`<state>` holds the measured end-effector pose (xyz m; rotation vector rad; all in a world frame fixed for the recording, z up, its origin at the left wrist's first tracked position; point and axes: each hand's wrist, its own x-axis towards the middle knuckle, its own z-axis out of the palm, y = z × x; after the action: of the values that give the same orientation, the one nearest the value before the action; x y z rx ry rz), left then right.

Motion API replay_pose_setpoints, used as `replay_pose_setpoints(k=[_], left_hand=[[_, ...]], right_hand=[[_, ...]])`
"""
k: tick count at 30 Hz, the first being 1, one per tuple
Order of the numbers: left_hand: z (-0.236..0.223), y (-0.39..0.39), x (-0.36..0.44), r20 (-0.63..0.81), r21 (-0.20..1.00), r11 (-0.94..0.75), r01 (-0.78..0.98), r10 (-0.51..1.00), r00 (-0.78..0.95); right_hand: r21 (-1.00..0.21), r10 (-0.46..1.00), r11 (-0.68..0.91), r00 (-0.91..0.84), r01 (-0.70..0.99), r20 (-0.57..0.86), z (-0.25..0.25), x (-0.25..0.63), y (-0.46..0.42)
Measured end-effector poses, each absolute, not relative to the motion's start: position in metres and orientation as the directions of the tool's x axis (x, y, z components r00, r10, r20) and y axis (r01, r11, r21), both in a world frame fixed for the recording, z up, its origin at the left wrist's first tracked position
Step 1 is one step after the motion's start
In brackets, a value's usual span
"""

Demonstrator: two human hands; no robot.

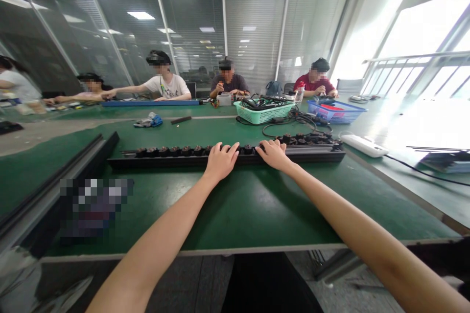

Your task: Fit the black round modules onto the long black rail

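A long black rail (pixel 176 162) lies across the green table in front of me, with a row of small black round parts (pixel 186 150) along it. My left hand (pixel 221 161) is at the middle of the row, its thumb and fingers closed about one of the parts, which they mostly cover. Just to its right, my right hand (pixel 274 155) has its fingers curled over another black part at the rail. Between my hands a black round part (pixel 248 149) shows in the row. More black parts (pixel 293 139) sit behind the rail's right half.
Another long black rail (pixel 55 190) runs along the left. Behind the work stand a green basket (pixel 262 115) of cables and a blue basket (pixel 340 115). A white power strip (pixel 364 146) lies right, gloves (pixel 149 120) farther back. Several people sit across the table.
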<state>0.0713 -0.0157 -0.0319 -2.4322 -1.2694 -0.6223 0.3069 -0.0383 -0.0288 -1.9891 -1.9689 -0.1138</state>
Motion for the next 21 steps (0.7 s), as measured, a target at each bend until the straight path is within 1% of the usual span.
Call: replay_pose_setpoints(k=[6,12,21], left_hand=[[-0.034,-0.015,0.073,0.497,-0.079,-0.537,0.840,0.709,0.500],[-0.039,-0.013,0.073,0.512,-0.074,-0.553,0.830,0.693,0.508],[-0.045,-0.008,0.074,0.541,-0.083,-0.579,0.811,0.657,0.525]], right_hand=[[-0.151,0.933,0.021,0.035,0.988,0.358,-0.042,0.306,-0.043],[-0.158,0.923,-0.024,0.083,0.987,0.375,-0.045,0.307,-0.045],[-0.153,0.925,0.000,0.058,0.988,0.376,-0.045,0.307,-0.047]])
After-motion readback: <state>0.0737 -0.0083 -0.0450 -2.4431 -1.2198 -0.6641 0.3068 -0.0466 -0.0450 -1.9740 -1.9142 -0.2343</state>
